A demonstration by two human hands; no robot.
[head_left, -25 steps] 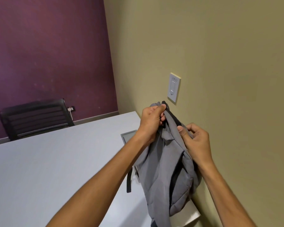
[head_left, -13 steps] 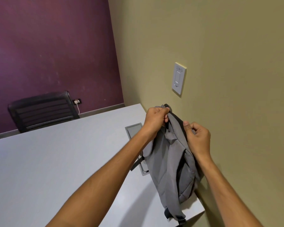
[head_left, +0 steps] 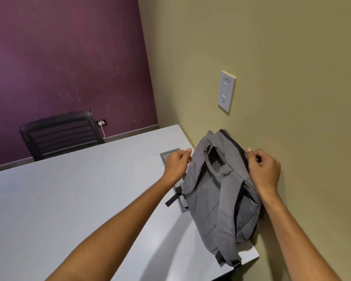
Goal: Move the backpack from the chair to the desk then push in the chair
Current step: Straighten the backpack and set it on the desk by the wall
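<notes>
A grey backpack (head_left: pixel 217 191) lies on the right end of the pale grey desk (head_left: pixel 69 199), leaning against the olive wall, straps up. My left hand (head_left: pixel 177 163) pinches the fabric at its upper left edge. Curled at its upper right edge next to the wall is my right hand (head_left: pixel 263 169), thumb on the fabric. A black mesh chair (head_left: pixel 59 134) stands at the desk's far side, by the purple wall.
A recessed metal panel (head_left: pixel 168 155) in the desk is partly under the backpack. A white wall switch (head_left: pixel 227 91) sits above the backpack. A wall outlet with a white plug (head_left: pixel 101 123) is beside the chair. The desk's near right corner (head_left: pixel 253 256) is just past the backpack's bottom.
The backpack has gone down from hanging upright by its top to lying on the desk against the wall. Both hands left the top and moved apart to its two sides.
</notes>
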